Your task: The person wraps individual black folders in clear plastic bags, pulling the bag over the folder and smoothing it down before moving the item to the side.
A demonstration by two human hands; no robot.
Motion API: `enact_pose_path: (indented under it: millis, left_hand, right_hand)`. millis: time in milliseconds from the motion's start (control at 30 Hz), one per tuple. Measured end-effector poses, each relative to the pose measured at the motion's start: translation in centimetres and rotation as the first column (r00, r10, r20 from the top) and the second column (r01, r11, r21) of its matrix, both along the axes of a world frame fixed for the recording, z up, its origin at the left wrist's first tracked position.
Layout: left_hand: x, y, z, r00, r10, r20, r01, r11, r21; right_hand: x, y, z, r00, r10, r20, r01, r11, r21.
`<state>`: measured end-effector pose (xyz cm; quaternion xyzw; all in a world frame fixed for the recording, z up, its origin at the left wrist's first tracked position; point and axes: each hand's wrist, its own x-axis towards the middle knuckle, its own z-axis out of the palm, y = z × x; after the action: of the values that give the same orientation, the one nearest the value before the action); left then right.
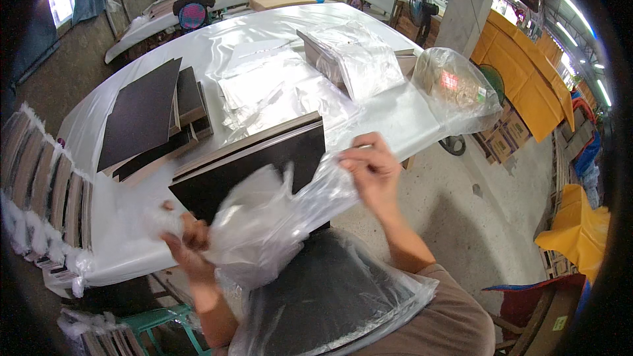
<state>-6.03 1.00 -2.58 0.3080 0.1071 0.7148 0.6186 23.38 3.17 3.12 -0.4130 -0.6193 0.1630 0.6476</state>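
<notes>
A crumpled clear plastic bag (257, 217) stretches between my two hands, blurred by motion. My right hand (376, 168) is closed, pinching one end of it between thumb and fingers. At the other end, my left hand (192, 240) is closed around the plastic, with a bunched bit poking out past the thumb; its fingers are partly smeared. Just behind the bag, a stack of black boards (290, 151) stands on edge near the front of the table. Against my body rests a black board in clear plastic (316, 303).
The table (402, 109) is covered in pale sheeting. Dark boards (142, 112) lie at its left, loose plastic bags (270, 86) in the middle, and a plastic-covered stack (356, 59) farther back. Wrapped board stacks (43, 178) line the left edge. A bulging clear bag (455, 89) sits at right.
</notes>
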Motion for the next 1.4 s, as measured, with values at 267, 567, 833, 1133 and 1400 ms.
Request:
enact_pose_path:
  millis: [267,567,833,1133,1400]
  left_hand:
    - [-6.8,-1.4,3.5,0.022,0.561,-0.827,-0.869,0.419,0.261]
    - [8.9,-0.4,5.4,0.479,0.41,-0.776,-0.219,0.912,0.346]
    - [7.9,-0.8,3.7,0.787,-0.125,-0.604,0.006,0.981,-0.194]
    - [7.3,-0.2,3.2,0.451,0.431,-0.782,-0.245,0.902,0.356]
    - [2.7,-2.1,0.8,0.912,0.394,-0.111,-0.41,0.883,-0.229]
  right_hand:
    - [3.6,-0.8,2.5,0.957,0.27,-0.109,-0.287,0.938,-0.195]
    - [-6.2,-1.5,0.4,0.953,0.29,0.085,-0.286,0.956,-0.061]
    - [-5.5,0.3,0.8,0.923,0.197,0.33,-0.25,0.96,0.127]
    - [-4.7,-0.3,-0.9,0.247,0.669,-0.701,-0.968,0.2,-0.151]
    - [-2.6,0.1,-2.0,-0.278,0.94,0.2,-0.948,-0.301,0.101]
